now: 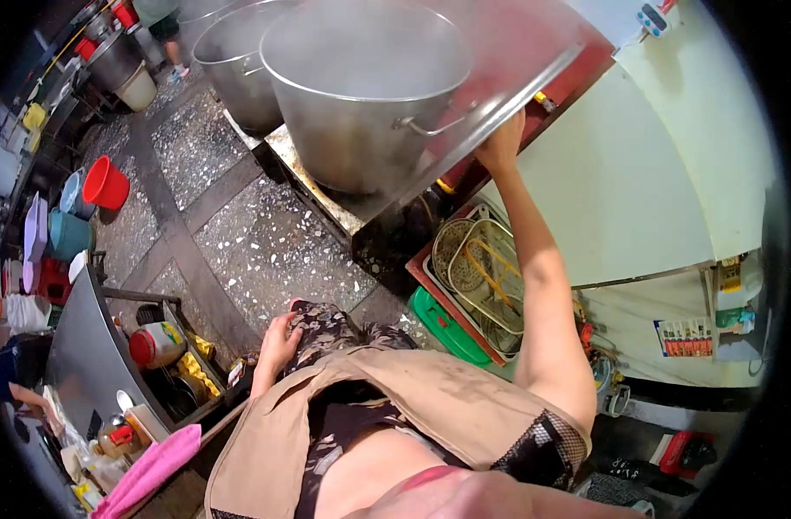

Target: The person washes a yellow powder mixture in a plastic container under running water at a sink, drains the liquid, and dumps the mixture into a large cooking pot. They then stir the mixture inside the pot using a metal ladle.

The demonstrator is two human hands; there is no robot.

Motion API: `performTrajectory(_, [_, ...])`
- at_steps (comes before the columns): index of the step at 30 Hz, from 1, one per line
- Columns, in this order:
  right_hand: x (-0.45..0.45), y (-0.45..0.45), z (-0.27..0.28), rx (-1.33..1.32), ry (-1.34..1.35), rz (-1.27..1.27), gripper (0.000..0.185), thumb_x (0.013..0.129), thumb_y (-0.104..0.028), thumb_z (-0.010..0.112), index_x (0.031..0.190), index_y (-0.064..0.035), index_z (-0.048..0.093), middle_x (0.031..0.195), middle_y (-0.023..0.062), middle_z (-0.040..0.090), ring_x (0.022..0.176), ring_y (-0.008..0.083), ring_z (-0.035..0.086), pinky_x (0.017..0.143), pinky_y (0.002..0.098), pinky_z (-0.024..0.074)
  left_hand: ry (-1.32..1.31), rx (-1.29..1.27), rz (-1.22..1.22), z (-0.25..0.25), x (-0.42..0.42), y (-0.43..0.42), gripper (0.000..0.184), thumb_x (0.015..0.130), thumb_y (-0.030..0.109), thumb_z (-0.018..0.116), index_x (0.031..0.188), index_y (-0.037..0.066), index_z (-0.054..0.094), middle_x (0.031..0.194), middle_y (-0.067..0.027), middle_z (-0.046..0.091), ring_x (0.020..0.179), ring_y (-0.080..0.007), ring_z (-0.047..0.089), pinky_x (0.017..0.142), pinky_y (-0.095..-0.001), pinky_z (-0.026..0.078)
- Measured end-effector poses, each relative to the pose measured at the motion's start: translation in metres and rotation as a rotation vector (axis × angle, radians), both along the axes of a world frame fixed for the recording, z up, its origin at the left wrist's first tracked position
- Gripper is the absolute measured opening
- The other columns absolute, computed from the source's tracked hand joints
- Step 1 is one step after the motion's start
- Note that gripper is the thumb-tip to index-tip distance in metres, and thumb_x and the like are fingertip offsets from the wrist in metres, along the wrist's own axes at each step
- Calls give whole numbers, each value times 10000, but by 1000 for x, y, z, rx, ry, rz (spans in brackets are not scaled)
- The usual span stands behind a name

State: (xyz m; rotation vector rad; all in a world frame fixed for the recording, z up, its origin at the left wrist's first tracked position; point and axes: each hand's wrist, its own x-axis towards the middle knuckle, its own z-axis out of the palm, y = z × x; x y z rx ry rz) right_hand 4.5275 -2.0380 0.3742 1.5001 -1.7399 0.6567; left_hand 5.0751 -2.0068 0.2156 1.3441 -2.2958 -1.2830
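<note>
A large round metal pot lid (534, 85) stands steeply tilted just right of a big steaming metal pot (352, 130). My right hand (502, 145) reaches out to the lid and is closed at its outer side; the grip itself is partly hidden. Steam blurs the pot's inside, so its contents cannot be made out. My left hand (277, 348) hangs low beside my patterned trousers (322, 327), with nothing seen in it and its fingers loosely apart.
A second large pot (240, 95) stands behind on the stove (313, 203). Wire baskets (486, 268) and a green plastic tub (443, 324) sit below my right arm. At left are a metal table (97, 355) and a red bucket (106, 183). Another person's legs (169, 43) show far back.
</note>
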Motion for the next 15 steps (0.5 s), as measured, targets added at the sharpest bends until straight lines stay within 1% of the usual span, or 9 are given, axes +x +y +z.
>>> performTrajectory(1, [-1,-1,-9,3,-56,-48,432,602,-185,675,981,-48,521,941,127,516,981,335,460,948,464,269,-3,2,9,1,1,4,389,772,140,599,1135,40,501,1019,-182,537,928,-321,540,812,-369,435])
performTrajectory(3, [-2,-3,-29,-13,-130,-54,514,623,-192,672,1062,-17,472,1002,149,506,1050,328,436,994,462,231,-96,73,27,4,3,13,395,770,134,598,1139,42,493,1050,-190,528,973,-343,524,838,-379,426])
performTrajectory(5, [6,-4,-40,-26,-179,-50,597,644,-199,670,1144,14,424,1064,171,497,1118,322,411,1040,459,193,-95,93,48,2,5,15,393,770,133,597,1137,45,492,1063,-193,524,993,-352,513,853,-383,419])
performTrajectory(7, [20,-3,-50,-7,-170,-70,592,658,-209,659,1152,12,418,1073,164,493,1121,318,412,1035,462,197,-120,57,40,0,9,16,392,770,135,594,1139,59,484,1096,-192,510,1023,-364,492,880,-395,406])
performTrajectory(8, [35,-3,-42,-76,-114,-68,559,683,-212,637,1152,-1,419,1084,152,489,1116,310,417,1030,451,207,-129,23,21,-1,10,15,403,769,140,595,1147,67,476,1095,-182,508,1022,-361,493,874,-397,411])
performTrajectory(11, [26,-9,-70,-49,-192,-147,459,754,-258,573,1127,-32,428,1084,110,486,1064,265,449,964,472,263,-176,58,32,6,10,12,417,769,145,595,1158,68,467,1084,-175,509,1019,-355,495,864,-395,415])
performTrajectory(12, [14,-15,-86,41,-333,-163,468,757,-276,573,1130,-36,426,1065,100,495,1049,252,455,941,489,274,-182,39,14,5,11,10,414,769,147,595,1155,67,471,1081,-173,509,1017,-353,496,860,-393,417])
performTrajectory(13, [18,-13,-86,-56,-515,3,437,744,-311,588,1093,-71,481,1033,91,520,1019,264,479,913,500,294,-191,24,-7,5,13,9,411,768,149,595,1152,66,474,1079,-171,509,1015,-351,497,856,-391,418])
performTrajectory(15, [39,-3,-69,-159,-553,121,399,718,-353,613,1031,-113,553,1009,93,548,987,299,504,877,513,320,-190,0,-30,9,12,5,407,768,149,596,1148,66,479,1080,-169,508,1014,-350,498,853,-391,420])
